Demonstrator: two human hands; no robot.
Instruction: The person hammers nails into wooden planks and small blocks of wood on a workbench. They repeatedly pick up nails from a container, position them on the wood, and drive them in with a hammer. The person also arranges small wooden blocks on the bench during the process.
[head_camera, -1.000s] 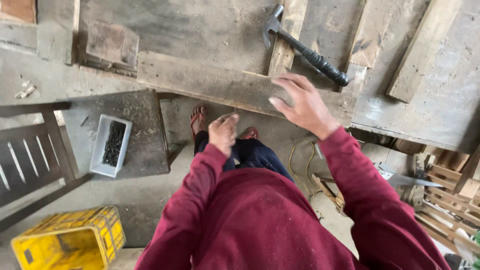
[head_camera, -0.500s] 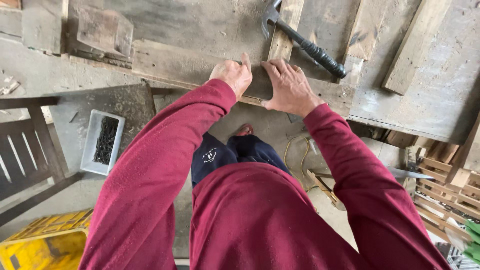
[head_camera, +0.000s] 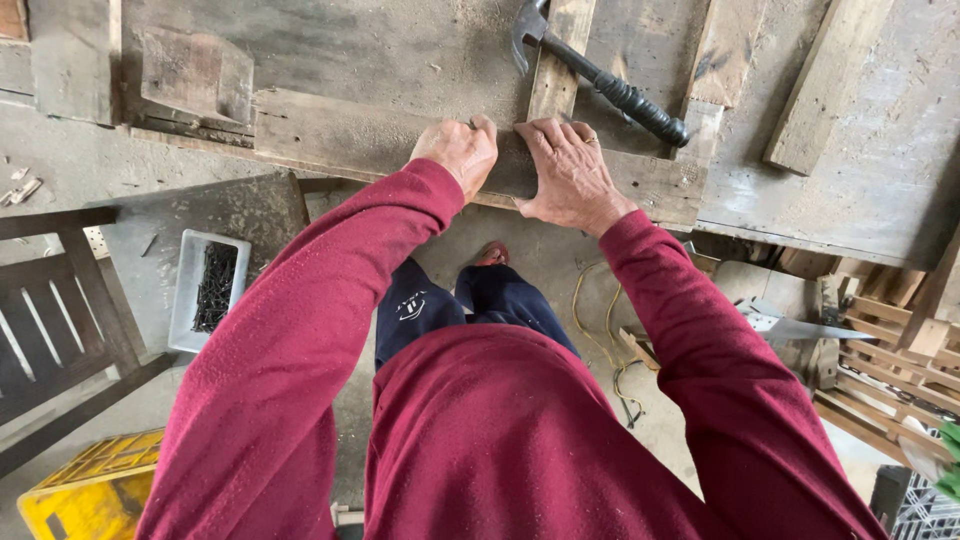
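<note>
Both grips on the plank (head_camera: 380, 140) at the bench's (head_camera: 420, 50) near edge: left hand (head_camera: 458, 152) curled over it, right hand (head_camera: 572, 175) flat, fingers spread, pressing down. Grey, weathered, rough-sawn. Hammer (head_camera: 600, 82) just beyond right hand, untouched. White tray of nails (head_camera: 210, 290) lower left, yellow crate (head_camera: 85, 490) at bottom-left corner.

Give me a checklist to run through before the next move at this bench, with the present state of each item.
1. Both hands on the plank: ok; left hand and right hand rest side by side on its near edge.
2. A nail held between the fingers: cannot tell; too small to see.
3. Hammer within reach: ok; it lies on the bench just beyond the right hand, untouched.
4. Nails at hand: ok; the white tray of nails sits on the low table to the left.
5. Plank lying flat: ok, as far as the view shows.
6. Footing: not ok; a yellow cord trails by the feet.
</note>
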